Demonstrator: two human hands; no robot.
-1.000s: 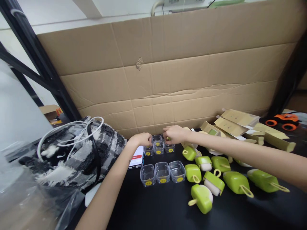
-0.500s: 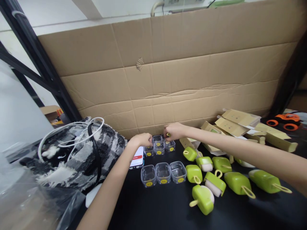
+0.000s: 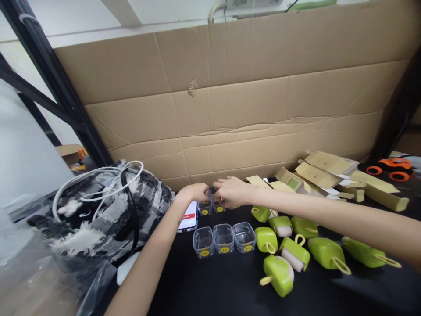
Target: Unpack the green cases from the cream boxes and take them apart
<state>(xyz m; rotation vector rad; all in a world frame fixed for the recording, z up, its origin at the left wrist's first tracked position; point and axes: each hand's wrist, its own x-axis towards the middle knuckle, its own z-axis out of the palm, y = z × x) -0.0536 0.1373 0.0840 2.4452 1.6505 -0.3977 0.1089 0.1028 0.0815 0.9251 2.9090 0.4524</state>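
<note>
Head view | clear far cups (image 3: pixel 219 205) sit grouped at the back of the desk (image 3: pixel 204 285), under both hands | left hand (image 3: pixel 197 192) curled, right hand (image 3: pixel 230 192) bent over; grip on either, cannot tell | three near cups (image 3: pixel 223 238) already lined up, untouched | green cases (image 3: pixel 276 274) lie rightward

Soft, diffuse light puts glints on the square clear plastic cups (image 3: pixel 224 237) and rounded lime-green plastic pods (image 3: pixel 325 253), wide-angle distortion slants the black metal post (image 3: pixel 55 72), and the clear plastic bag (image 3: pixel 39 274) at lower left looks blurred.
</note>
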